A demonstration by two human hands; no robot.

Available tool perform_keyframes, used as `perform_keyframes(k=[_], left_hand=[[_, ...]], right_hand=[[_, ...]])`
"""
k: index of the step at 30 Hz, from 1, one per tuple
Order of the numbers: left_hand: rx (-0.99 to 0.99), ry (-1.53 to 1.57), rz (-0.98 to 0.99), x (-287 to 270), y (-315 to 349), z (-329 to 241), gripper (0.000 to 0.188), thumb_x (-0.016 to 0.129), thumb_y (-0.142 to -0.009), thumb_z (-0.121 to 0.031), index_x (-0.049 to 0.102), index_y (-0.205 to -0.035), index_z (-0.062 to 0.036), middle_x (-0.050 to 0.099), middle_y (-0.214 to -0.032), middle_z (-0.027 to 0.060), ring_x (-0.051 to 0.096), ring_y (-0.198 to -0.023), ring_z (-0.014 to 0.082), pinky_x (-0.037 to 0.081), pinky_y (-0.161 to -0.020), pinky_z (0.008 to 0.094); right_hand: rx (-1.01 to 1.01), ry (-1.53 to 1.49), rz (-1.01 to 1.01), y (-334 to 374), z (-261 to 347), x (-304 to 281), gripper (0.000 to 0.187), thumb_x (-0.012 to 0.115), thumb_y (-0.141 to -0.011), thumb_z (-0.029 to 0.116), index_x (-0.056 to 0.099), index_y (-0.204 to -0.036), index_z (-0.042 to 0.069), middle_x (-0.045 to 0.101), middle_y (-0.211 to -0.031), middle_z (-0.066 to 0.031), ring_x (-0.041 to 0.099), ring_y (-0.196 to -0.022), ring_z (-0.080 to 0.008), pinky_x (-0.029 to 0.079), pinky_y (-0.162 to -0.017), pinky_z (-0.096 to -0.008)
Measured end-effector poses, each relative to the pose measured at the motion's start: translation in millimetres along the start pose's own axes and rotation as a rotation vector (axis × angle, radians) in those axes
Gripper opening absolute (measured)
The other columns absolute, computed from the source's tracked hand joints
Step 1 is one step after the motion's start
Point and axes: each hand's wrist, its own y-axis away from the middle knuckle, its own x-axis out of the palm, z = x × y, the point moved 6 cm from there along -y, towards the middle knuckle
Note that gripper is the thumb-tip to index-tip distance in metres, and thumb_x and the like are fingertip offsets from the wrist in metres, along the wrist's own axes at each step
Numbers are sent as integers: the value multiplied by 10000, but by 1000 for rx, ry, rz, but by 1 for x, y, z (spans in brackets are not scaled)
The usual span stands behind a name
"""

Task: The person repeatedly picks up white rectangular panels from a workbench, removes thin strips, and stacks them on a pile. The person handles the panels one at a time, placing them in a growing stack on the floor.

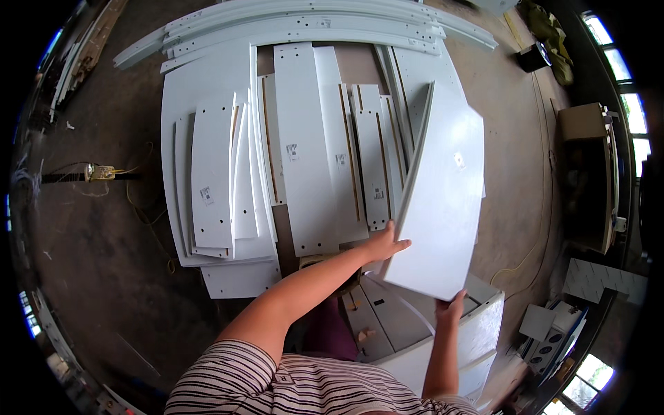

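A large white panel [443, 207] with a small label is tilted up in front of me, right of the middle. Its left long edge is held by my left hand [386, 244], whose thumb lies over the panel's face. At the panel's near end, my right hand [451, 306] grips the lower corner; part of its fingers is hidden behind the board. Left of the panel lie long white boards [302, 145] with drilled holes and brown grooves. Below it is a white cabinet-like piece [477, 328] with a grey top, partly covered by the panel.
Farther left, several white boards [214, 166] are stacked on wider panels. Long white rails [304, 31] cross the far side. A power outlet box [100, 172] with yellow cords lies on the floor at left. An open cardboard box [584, 124] stands at right.
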Motion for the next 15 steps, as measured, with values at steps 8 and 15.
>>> perform_keyframes(k=[8, 15], left_hand=[[-69, -37, -457, -74, 28, 123, 521, 646, -856, -298, 425, -1214, 9, 506, -1179, 211, 526, -1074, 308, 438, -901, 397], [-734, -5, -714, -132, 124, 266, 442, 570, -897, -339, 481, -1115, 35, 532, -1126, 209, 513, -1035, 332, 408, -892, 415]], right_hand=[[-25, 191, -141, -114, 41, 3, 444, 522, -931, 290, 405, -1288, 52, 476, -1258, -175, 531, -1097, -304, 492, -884, -395], [-203, 1117, 447, -43, -91, 140, 444, 687, -813, 234, 497, -1134, -7, 582, -986, -99, 593, -876, -203, 489, -784, -310]])
